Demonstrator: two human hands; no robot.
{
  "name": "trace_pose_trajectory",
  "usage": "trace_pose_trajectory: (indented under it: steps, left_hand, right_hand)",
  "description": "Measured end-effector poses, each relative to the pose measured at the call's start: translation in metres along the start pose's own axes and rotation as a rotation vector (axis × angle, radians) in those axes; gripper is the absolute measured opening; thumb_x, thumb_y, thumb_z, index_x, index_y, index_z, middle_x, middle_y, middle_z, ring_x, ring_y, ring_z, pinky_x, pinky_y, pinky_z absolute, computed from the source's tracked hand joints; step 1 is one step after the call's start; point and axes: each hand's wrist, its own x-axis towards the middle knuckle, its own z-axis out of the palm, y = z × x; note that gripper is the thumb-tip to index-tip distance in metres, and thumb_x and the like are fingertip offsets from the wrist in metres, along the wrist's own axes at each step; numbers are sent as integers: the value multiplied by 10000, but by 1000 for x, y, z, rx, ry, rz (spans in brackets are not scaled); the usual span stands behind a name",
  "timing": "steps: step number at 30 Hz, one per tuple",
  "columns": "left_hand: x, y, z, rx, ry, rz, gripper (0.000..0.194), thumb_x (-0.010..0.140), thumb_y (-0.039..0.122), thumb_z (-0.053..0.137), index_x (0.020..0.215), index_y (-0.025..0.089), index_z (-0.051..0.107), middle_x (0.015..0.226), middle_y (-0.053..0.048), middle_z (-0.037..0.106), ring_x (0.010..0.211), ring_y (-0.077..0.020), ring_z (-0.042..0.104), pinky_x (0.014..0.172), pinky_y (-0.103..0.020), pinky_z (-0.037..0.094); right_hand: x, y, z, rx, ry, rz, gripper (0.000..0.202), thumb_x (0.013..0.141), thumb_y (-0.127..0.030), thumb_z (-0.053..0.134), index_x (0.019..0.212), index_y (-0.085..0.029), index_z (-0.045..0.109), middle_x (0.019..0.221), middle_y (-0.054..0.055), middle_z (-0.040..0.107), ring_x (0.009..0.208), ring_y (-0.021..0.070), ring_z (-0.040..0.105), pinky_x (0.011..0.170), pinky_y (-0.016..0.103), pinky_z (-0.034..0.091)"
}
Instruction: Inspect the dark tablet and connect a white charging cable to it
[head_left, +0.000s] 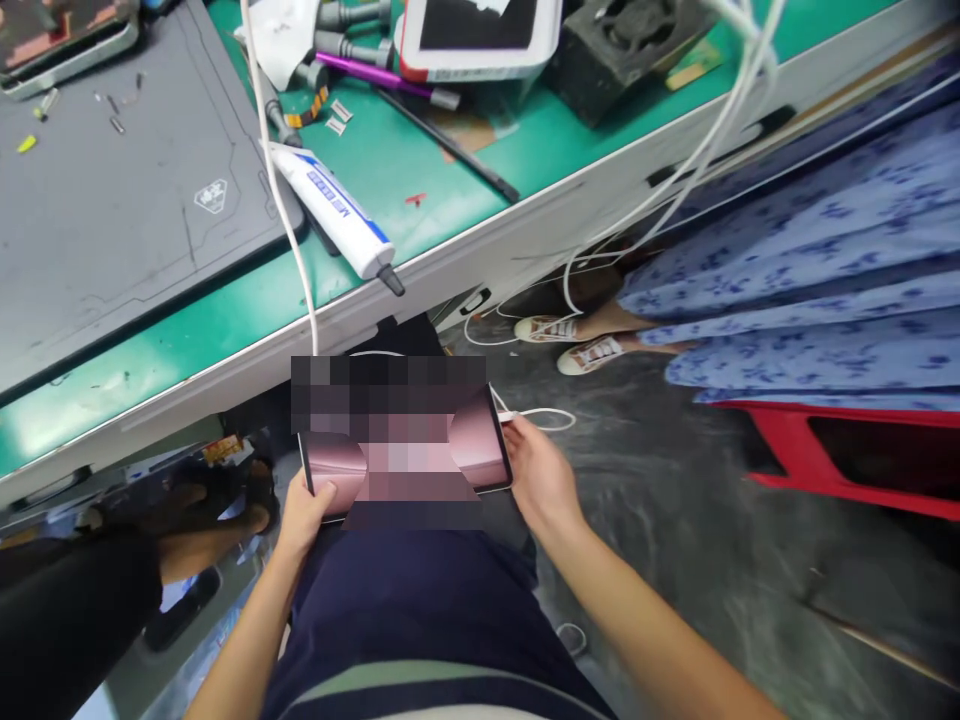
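The left hand (pixel 304 515) and right hand (pixel 540 478) each hold one short end of the pink tablet (pixel 480 445), lying left to right over the lap, near the green counter (pixel 420 190), with a white cable (pixel 536 413) maybe plugged in by the right hand.

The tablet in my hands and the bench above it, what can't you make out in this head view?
- Tablet: most of its face is masked by a pixelated block; only the pink corners show.
- White cable: the plug is hidden behind the right hand.
- Left hand: its fingers are hidden under the tablet.
- White tube on the green bench: the label print is too small to read.
- White device: cut off by the top edge.
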Motion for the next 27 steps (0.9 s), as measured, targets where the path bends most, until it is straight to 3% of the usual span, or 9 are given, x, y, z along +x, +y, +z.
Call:
trace_pose_trajectory:
  steps: [10,19,23,27]
  left_hand:
    - [1,-3,-2,-1,-12,33,445,968,557,749,1157,154,739,1101,-78,782,1021,-249,743,984,-479,589]
    - [2,5,0,15,21,-9,622,824,715,779,1091,155,748,1036,-97,815,958,-256,771,930,-454,610]
    - [4,8,1,28,59,-46,727,662,794,788,1018,161,775,1030,-145,843,1004,-340,787,968,-460,619]
    - [2,13,5,33,154,4,680,561,787,826,888,192,806,947,-156,856,976,-433,800,961,-538,640]
  right_hand:
    - [-2,-11,12,123,-28,99,346,851,-482,856,893,-193,671,836,-8,736,796,182,705,832,377,588]
    - [-7,-13,14,76,-30,133,502,666,-628,947,848,-238,691,841,18,794,934,292,763,820,400,597]
    - [-3,-10,13,46,-28,136,508,661,-664,933,853,-246,716,921,38,822,1013,318,770,846,424,614]
    - [-6,-9,14,12,-78,60,455,661,-674,920,839,-279,780,935,49,837,1007,349,784,825,482,641]
